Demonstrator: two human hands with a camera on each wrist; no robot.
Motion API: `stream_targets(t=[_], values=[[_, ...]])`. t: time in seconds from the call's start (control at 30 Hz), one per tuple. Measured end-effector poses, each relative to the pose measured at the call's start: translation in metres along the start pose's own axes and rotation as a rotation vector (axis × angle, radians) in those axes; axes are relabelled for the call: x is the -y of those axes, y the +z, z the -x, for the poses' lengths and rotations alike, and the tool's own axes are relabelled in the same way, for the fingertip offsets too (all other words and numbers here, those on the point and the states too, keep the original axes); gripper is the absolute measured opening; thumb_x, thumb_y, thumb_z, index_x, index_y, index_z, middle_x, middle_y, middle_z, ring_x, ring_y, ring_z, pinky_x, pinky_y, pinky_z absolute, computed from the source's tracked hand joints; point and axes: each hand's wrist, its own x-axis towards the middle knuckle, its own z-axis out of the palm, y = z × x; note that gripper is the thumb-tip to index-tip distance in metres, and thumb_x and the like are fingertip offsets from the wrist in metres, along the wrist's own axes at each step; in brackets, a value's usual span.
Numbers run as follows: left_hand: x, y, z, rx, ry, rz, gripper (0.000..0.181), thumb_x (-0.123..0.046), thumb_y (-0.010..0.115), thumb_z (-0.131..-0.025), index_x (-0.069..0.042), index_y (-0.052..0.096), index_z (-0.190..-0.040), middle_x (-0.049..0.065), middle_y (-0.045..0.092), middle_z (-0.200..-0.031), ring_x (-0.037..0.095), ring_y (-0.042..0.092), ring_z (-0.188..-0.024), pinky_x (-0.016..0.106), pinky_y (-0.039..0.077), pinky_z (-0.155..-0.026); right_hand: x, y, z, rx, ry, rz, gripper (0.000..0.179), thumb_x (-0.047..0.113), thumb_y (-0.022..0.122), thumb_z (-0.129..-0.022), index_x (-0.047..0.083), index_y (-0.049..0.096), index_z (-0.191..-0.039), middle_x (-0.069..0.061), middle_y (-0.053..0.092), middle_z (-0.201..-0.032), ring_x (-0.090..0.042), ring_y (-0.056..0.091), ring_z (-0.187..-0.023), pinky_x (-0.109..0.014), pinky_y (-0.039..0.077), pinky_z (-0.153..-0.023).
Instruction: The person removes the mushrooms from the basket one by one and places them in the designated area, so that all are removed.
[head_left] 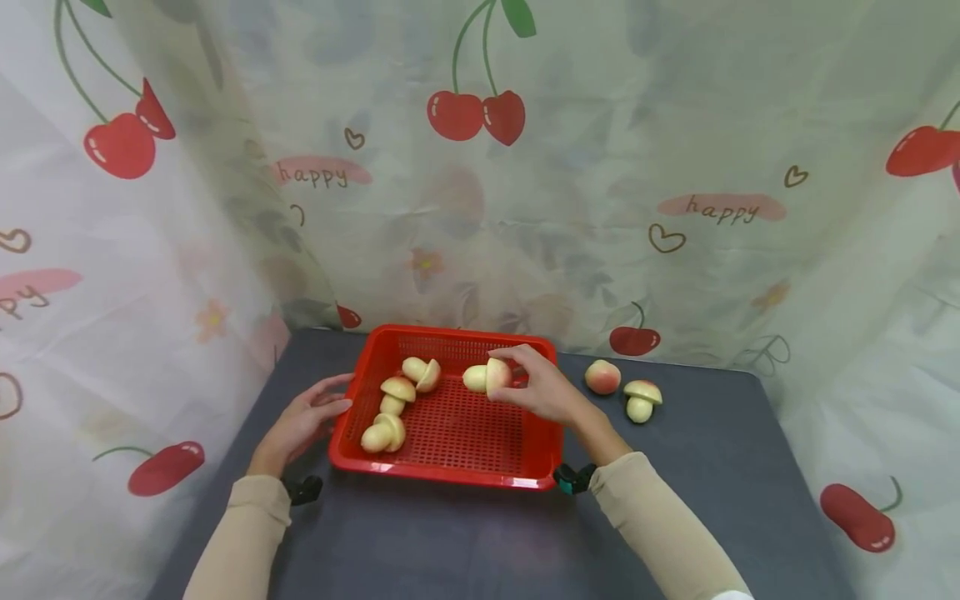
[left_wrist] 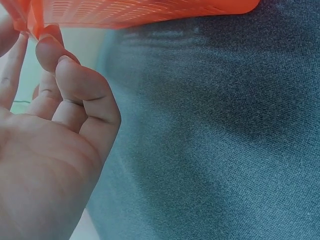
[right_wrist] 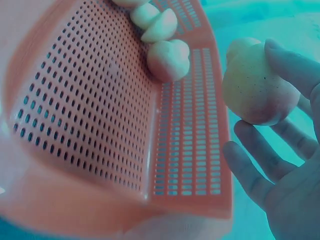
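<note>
A toy mushroom (head_left: 487,377) with a cream stem and pinkish cap is pinched by its cap between the thumb and fingers of my right hand (head_left: 542,385). It is held over the right part of a red plastic basket (head_left: 450,479). In the right wrist view the held mushroom (right_wrist: 257,85) shows its speckled cap toward the camera. My left hand (head_left: 306,421) grips the basket's left rim, fingertips curled at its edge in the left wrist view. Inside the basket, along its left side, lie three toy mushrooms (head_left: 393,395).
Right of the basket, on the dark grey tabletop (head_left: 705,467), are an upright toy mushroom (head_left: 642,401) and a round pinkish piece (head_left: 602,377), its stem not visible. A cherry-printed curtain (head_left: 570,208) hangs behind the table and at both sides.
</note>
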Motion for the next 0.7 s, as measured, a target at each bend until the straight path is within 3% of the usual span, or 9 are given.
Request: stream_targets(t=[0.23, 0.37, 0.57, 0.7], values=[[0.002, 0.000, -0.002, -0.002, 0.007, -0.009, 0.068, -0.037, 0.069, -0.097, -0.022, 0.038, -0.156, 0.022, 0.057, -0.145, 0.020, 0.067, -0.113, 0.040, 0.060, -0.092, -0.012, -0.018, 0.015, -0.093, 0.014, -0.019, 0.065, 0.033, 0.082, -0.087, 0.021, 0.055, -0.144, -0.007, 0.053, -0.141, -0.025, 0.063, -0.108, -0.036, 0.056, -0.089], [0.003, 0.000, -0.001, -0.009, 0.008, -0.012, 0.068, -0.037, 0.069, -0.097, -0.023, 0.038, -0.156, 0.022, 0.056, -0.146, 0.021, 0.067, -0.113, 0.039, 0.060, -0.092, -0.020, -0.026, 0.023, -0.140, 0.078, -0.080, 0.066, 0.035, 0.082, -0.087, 0.023, 0.053, -0.146, -0.007, 0.053, -0.135, -0.026, 0.059, -0.109, -0.039, 0.054, -0.089], [0.001, 0.001, 0.000, -0.013, 0.009, -0.007, 0.066, -0.035, 0.068, -0.098, -0.022, 0.038, -0.156, 0.022, 0.056, -0.145, 0.020, 0.067, -0.112, 0.038, 0.060, -0.092, -0.032, -0.037, 0.036, -0.200, 0.146, -0.162, 0.067, 0.034, 0.079, -0.090, 0.021, 0.050, -0.149, -0.012, 0.048, -0.139, -0.029, 0.061, -0.113, -0.032, 0.056, -0.082], [0.000, 0.002, 0.000, -0.013, 0.010, -0.010, 0.065, -0.035, 0.067, -0.098, -0.023, 0.039, -0.156, 0.023, 0.056, -0.146, 0.021, 0.068, -0.112, 0.038, 0.060, -0.092, -0.039, -0.046, 0.043, -0.259, 0.162, -0.127, 0.067, 0.032, 0.079, -0.090, 0.020, 0.050, -0.149, -0.013, 0.049, -0.137, -0.032, 0.064, -0.112, -0.029, 0.056, -0.080]])
